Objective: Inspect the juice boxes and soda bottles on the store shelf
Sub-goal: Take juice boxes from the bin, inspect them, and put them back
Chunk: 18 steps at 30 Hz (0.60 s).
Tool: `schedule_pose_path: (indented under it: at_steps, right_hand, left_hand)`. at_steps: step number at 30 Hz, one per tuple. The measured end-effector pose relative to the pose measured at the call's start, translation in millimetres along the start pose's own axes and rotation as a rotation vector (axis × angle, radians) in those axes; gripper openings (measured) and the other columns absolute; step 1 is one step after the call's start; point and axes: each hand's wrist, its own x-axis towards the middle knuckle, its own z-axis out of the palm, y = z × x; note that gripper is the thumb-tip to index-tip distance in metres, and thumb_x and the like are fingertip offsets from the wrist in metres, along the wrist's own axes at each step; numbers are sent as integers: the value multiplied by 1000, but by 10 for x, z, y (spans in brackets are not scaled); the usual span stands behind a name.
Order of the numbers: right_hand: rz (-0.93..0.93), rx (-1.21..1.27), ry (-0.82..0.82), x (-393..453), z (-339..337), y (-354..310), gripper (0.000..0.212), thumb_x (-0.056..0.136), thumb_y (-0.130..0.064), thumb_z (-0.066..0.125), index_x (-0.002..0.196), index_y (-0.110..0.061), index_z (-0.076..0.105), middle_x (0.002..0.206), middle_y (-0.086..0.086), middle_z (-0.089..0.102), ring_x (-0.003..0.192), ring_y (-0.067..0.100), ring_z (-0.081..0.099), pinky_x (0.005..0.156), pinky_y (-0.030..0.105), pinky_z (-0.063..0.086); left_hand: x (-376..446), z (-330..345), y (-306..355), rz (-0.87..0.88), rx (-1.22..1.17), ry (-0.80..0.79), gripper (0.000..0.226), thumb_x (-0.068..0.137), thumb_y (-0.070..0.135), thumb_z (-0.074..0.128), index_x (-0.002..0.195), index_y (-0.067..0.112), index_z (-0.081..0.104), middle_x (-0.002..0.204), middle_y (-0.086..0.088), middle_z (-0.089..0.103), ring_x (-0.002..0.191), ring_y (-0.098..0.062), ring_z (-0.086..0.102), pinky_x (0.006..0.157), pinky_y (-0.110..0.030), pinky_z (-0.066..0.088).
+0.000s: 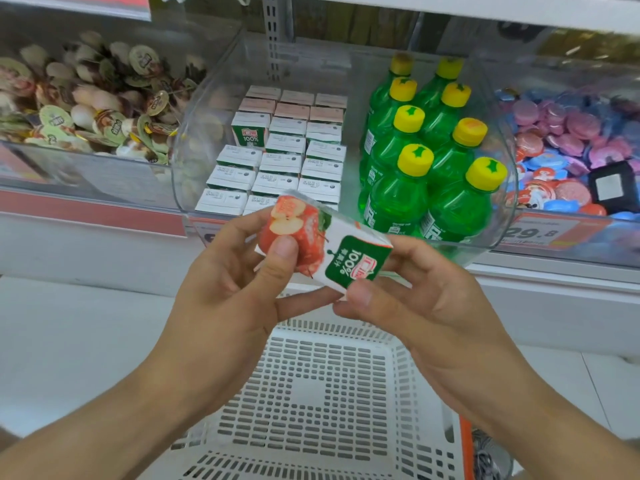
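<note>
White slotted basket [322, 393] lowest in frame, under both hands. Juice box [325, 242], apple print, "100%" label, tilted above basket: left hand [239, 289] and right hand [426, 303] each pinching 1 end. Behind: clear shelf bin [498, 188] with juice box rows [277, 161] left, green soda bottles [426, 161], yellow caps, right.

Basket [398, 358] front beyond bottom edge

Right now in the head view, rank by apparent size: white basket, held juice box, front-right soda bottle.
1. White basket
2. Held juice box and front-right soda bottle: alike; the box's nearness makes ranking unsure.
</note>
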Motion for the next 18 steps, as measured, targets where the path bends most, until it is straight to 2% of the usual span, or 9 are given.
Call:
schedule_pose_path:
  at_steps: [2, 4, 6, 7, 9, 10, 12, 14, 18]
  right_hand:
    - [-64, -5, 31, 50, 96, -46, 45, 73, -22, 87, 110, -8, 65, 110, 13, 71, 95, 37, 72, 82, 51, 61]
    - [-172, 18, 93, 132, 230, -156, 39, 78, -16, 79, 112, -5, 62, 112, 12, 71, 95, 33, 74, 79, 44, 62]
    - [-293, 25, 180, 279, 372, -259, 36, 81, -10, 76, 112, -4, 60, 113, 14, 69, 98, 29, 73, 79, 40, 62]
    - [-339, 3, 223, 383, 445, -287, 33, 83, -7, 77, 111, -4, 59, 113, 15, 67, 99, 29, 73, 79, 41, 62]
    - [-412, -70, 292, 680, 569, -309, 30, 84, -6, 78, 107, -5, 58, 105, 9, 65, 99, 27, 72, 81, 44, 62]
    - [-457, -142, 330, 860, 623, -314, 31, 83, -8, 79, 105, -7, 59, 100, 4, 65, 96, 23, 71, 82, 41, 61]
    - [-525, -338, 382, 1233, 683, -293, 34, 79, -16, 82, 105, -11, 61, 101, 1, 66, 92, 17, 67, 84, 38, 58]
    - [-508, -463, 385, 1545, 689, -252, 34, 76, -19, 82, 105, -15, 63, 104, 3, 68, 90, 15, 65, 83, 38, 56]
    - [-482, -641, 340, 1892, 640, -208, 37, 74, -23, 83, 107, -18, 68, 106, 4, 68, 91, 13, 65, 84, 35, 56]
  left_hand:
    - [29, -46, 68, 88, 152, -44, 38, 87, 20, 60, 121, 4, 57, 97, -4, 72, 95, -23, 71, 78, -42, 60]
    - [127, -196, 188, 327, 560, -77, 39, 91, 28, 63, 124, 8, 57, 109, -3, 69, 105, -21, 68, 87, -41, 58]
    - [295, -408, 317, 549, 1012, 14, 43, 93, 37, 61, 128, 14, 56, 124, -6, 59, 117, -14, 57, 98, -37, 51]
    - [379, -506, 377, 598, 1160, 96, 48, 90, 39, 66, 131, 15, 54, 129, -8, 53, 118, -11, 51, 101, -31, 46]
    - [509, -639, 444, 542, 1309, 205, 71, 79, 35, 78, 137, 12, 46, 135, -15, 42, 119, -13, 43, 102, -17, 33]
    - [567, -686, 444, 466, 1338, 210, 82, 74, 34, 82, 141, 10, 41, 139, -16, 38, 123, -18, 42, 103, -17, 31]
    - [640, -732, 420, 342, 1369, 165, 99, 71, 39, 83, 148, 9, 30, 146, -15, 33, 128, -29, 45, 106, -33, 39]
    - [684, -757, 427, 299, 1370, 110, 107, 69, 46, 82, 152, 10, 25, 149, -11, 30, 126, -31, 50, 102, -45, 47]
    - [688, -793, 479, 291, 1348, 79, 117, 64, 47, 84, 155, 16, 17, 154, -5, 29, 137, -24, 40, 108, -39, 41]
